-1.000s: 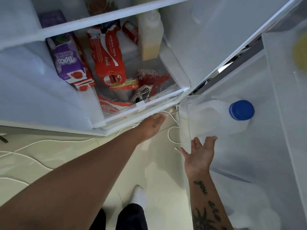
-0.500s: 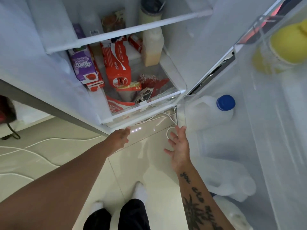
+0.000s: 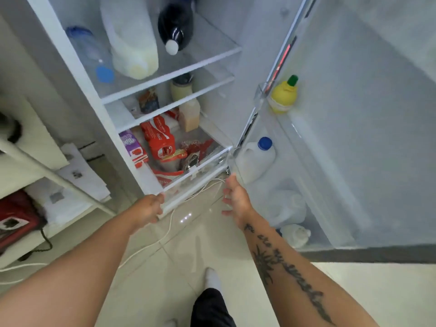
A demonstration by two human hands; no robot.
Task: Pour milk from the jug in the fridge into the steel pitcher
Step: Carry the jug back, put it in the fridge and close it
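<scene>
The fridge stands open below me. A white milk jug with a blue cap (image 3: 256, 159) stands in the clear door shelf on the right. A second, larger milk jug (image 3: 132, 43) lies on the top shelf inside. My right hand (image 3: 236, 199) hangs just below and left of the door jug, fingers spread, holding nothing and not touching it. My left hand (image 3: 148, 208) is at the front rail of the bottom drawer (image 3: 195, 171), its fingertips by the rail, with nothing in it. No steel pitcher is in view.
A yellow lemon-juice bottle (image 3: 283, 97) sits in the upper door shelf, and more white jugs (image 3: 290, 208) in the lowest one. A red cola pack (image 3: 160, 140) and a purple carton (image 3: 129, 142) fill the drawer. White cables (image 3: 165, 237) cross the floor. A low shelf unit (image 3: 59, 180) stands left.
The view has pulled back and up, showing the upper shelves. My right hand has dropped away from the door jug's shelf to below it. My left hand has drawn back along the drawer front.
</scene>
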